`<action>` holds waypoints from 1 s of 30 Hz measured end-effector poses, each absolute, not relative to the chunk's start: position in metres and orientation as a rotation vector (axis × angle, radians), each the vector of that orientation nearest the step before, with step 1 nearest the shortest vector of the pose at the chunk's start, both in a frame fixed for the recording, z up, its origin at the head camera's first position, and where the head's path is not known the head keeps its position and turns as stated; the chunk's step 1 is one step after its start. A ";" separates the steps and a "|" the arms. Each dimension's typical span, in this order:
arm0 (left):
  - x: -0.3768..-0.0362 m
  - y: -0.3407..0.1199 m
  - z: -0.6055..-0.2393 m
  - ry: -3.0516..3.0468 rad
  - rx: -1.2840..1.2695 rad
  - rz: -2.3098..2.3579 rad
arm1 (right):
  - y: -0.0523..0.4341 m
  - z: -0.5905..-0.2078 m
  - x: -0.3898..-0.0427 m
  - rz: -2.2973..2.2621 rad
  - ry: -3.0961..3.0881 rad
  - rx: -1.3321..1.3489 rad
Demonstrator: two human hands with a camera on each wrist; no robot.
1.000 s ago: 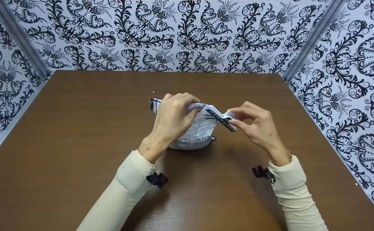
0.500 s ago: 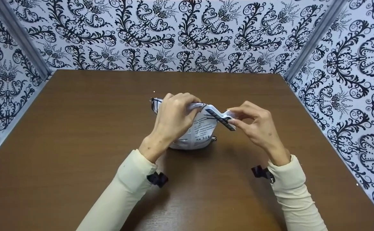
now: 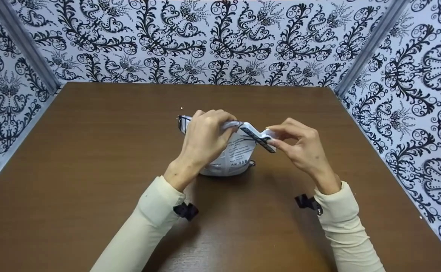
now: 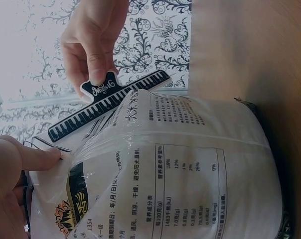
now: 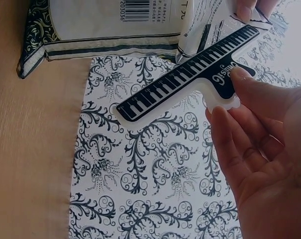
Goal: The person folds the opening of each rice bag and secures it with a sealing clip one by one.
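Note:
A white plastic rice bag [image 3: 229, 158] with printed text stands on the table, its top folded over. My left hand [image 3: 206, 132] pinches the folded top; in the left wrist view the thumb [image 4: 38, 154] lies against the film. With thumb and fingers my right hand [image 3: 299, 145] pinches the tabs of a black-and-white clip [image 5: 190, 74], patterned like piano keys and lettered "Music". The clip's long edge slants across the bag's upper right corner [image 4: 140, 99], overlapping it in the left wrist view. The bag's far side is hidden from the head view.
The brown wooden table [image 3: 103, 158] stretches around the bag on all sides. Panels with black floral patterns [image 3: 224, 41] stand behind it and to the left and right. Dark camera mounts [image 3: 185, 211] sit on both cuffs.
My right hand has shifted slightly left with the clip, closer to the left hand. The left hand and the bag stay in place.

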State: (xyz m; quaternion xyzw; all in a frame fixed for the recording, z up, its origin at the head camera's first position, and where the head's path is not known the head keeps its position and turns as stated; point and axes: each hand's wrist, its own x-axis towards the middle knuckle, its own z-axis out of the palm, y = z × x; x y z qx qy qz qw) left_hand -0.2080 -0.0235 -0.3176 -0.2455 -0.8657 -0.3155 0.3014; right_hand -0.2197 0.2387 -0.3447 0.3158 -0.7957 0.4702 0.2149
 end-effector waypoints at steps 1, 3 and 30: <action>-0.208 -0.023 -0.318 -2.295 -0.651 -0.837 | 0.238 -0.345 -0.219 1.304 -2.205 0.876; -0.208 -0.023 -0.318 -2.293 -0.651 -0.837 | 0.238 -0.345 -0.220 1.303 -2.202 0.876; -0.206 -0.028 -0.316 -2.357 -0.666 -0.821 | 0.237 -0.348 -0.224 1.310 -2.331 0.757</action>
